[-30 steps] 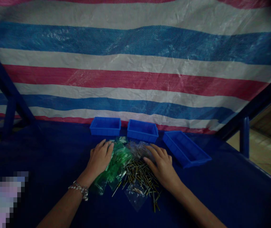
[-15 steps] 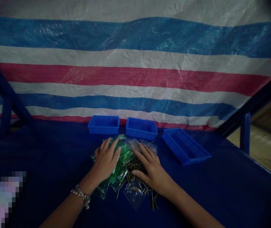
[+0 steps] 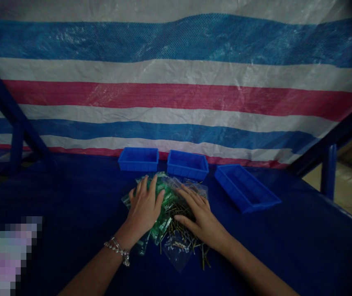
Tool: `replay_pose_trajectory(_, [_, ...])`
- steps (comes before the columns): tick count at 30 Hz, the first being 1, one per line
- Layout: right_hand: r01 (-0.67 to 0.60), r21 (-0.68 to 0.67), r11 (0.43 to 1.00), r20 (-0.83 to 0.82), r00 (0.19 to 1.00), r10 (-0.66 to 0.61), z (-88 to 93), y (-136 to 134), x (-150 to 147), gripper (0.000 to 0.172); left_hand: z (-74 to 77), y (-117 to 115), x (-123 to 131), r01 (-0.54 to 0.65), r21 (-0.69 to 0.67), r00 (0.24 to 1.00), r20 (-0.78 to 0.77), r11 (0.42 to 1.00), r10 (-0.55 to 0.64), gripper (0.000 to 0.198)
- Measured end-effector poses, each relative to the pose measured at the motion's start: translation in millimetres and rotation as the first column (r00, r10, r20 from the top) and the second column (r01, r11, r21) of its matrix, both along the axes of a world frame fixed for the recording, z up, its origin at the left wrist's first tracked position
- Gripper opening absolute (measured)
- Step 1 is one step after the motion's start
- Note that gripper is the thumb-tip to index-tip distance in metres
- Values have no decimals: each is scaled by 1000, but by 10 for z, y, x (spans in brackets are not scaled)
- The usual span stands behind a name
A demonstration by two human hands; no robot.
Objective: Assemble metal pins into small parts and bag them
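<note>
Over bag pile (image 3: 170, 198): left hand (image 3: 144, 208), right hand (image 3: 199, 217) splayed, nothing gripped, closer together than before.

Likely workshop: tarp (image 3: 176, 95), bins (image 3: 184, 169), metal pieces (image 3: 178, 227)

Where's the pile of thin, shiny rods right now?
In the head view, the rods lie below centre, partly hidden by the right hand and just right of the green packets.

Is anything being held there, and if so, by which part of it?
No hold can be made out: the left grip lies spread over green packets, the right grip over clear plastic and metal rods. Anything pinched underneath would be hidden.
</note>
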State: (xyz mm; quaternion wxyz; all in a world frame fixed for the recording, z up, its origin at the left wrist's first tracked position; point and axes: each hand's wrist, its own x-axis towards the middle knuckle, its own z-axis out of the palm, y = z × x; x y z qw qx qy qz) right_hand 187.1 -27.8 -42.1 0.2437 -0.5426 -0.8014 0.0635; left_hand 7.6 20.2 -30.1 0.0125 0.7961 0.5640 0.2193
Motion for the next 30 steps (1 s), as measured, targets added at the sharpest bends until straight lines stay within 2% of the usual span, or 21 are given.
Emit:
replay_pose_trajectory(3, [64,28,998,-67,996,-62,20,2,61,52,2,21,-46,20,-30,996,82,999,-17,52])
replay_pose_trajectory(8, [108,32,994,-69,992,-105,67,-11,117,18,80,28,-95,63,-77,978,204,995,-46,51])
replay_pose_trajectory(12, [114,44,993,-73,991,-110,79,-9,124,14,144,-11,-89,127,-19,960,255,992,-118,46])
replay_pose_trajectory(15, [114,51,992,-60,992,-111,73,-5,124,12,122,-52,-67,175,15,963,206,985,-174,44])
replay_pose_trajectory(21, [115,31,993,-40,993,-114,56,-9,113,11,42,-87,-44,252,23,968,-4,968,-252,38])
replay_pose_trajectory(30, [104,42,994,-14,995,-104,19,-16,109,10,65,-90,-49,250,17,968,-37,968,-249,38])
